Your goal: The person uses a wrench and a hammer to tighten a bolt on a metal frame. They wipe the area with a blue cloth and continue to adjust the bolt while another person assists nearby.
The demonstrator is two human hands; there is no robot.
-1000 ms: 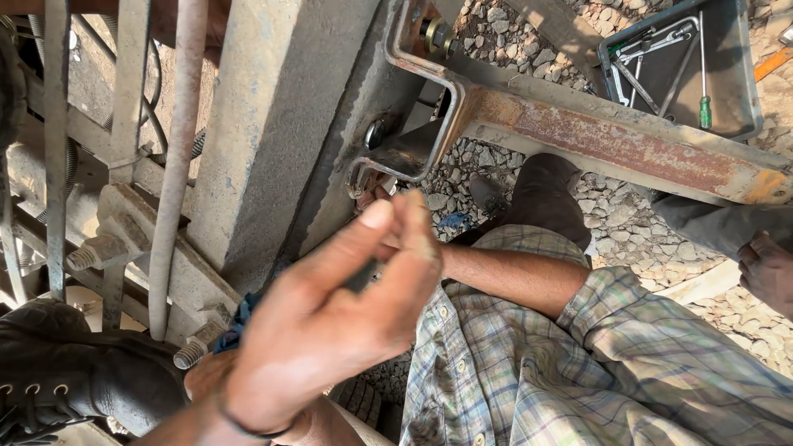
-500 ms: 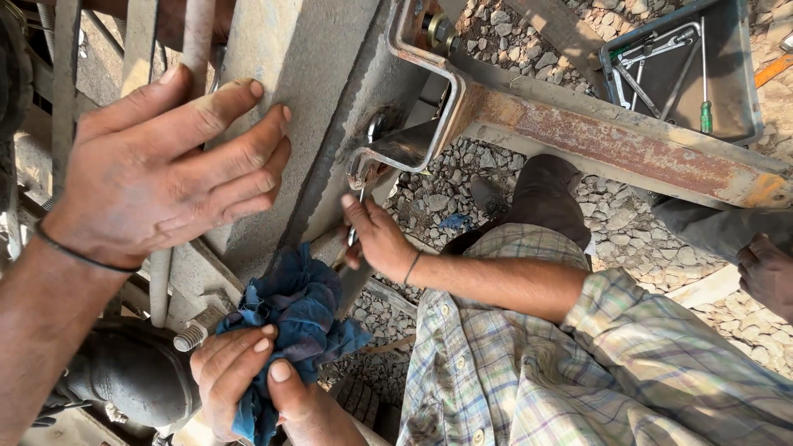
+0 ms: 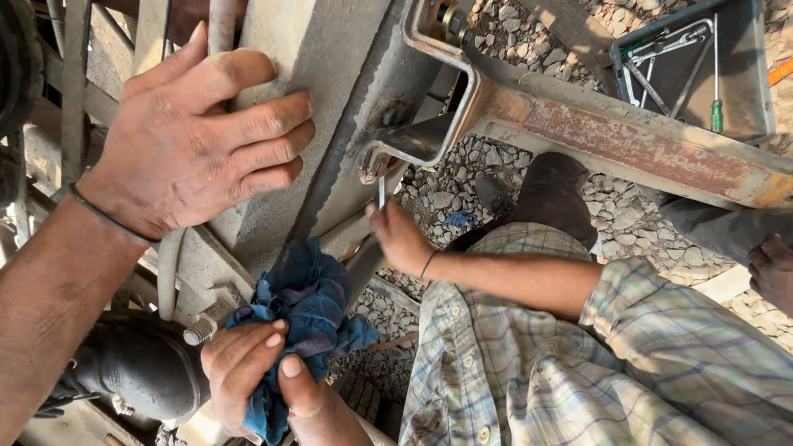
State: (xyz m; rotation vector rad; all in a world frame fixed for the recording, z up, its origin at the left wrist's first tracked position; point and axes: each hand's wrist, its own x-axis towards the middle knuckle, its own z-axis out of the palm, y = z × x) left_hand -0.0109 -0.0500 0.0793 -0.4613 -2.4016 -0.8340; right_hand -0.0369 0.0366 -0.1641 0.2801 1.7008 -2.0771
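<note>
Left hand [image 3: 186, 144]: laid flat against the grey concrete beam [image 3: 318, 99], fingers [image 3: 264, 120] spread and extended, gripping nothing. A thin dark band sits at that wrist. One vertical metal pipe [image 3: 221, 25] runs just above the fingertips.

Right hand [image 3: 248, 372]: below the left hand, fingers [image 3: 264, 347] curled and pinching one blue rag [image 3: 310, 310]. The rag bunches above and to the right of those fingers, its upper folds touching the lower edge of the beam. One threaded bolt end [image 3: 198, 329] lies just left of the fingers, and one black rubber boot-like part [image 3: 136, 367] sits further left.

Further right, a co-worker's hand [image 3: 401, 235], belonging to a person in a plaid shirt [image 3: 562, 363], holds one thin metal pin [image 3: 382, 192] up toward a rusty bracket [image 3: 417, 144]. This hand is well apart from the rag-holding fingers, to their upper right.

One rusty steel beam [image 3: 628, 144] extends right from the bracket. One dark tray [image 3: 743, 91] of hand tools rests on the gravel ballast [image 3: 446, 190], holding one green-handled screwdriver [image 3: 716, 111] and several wrenches, number not countable.
</note>
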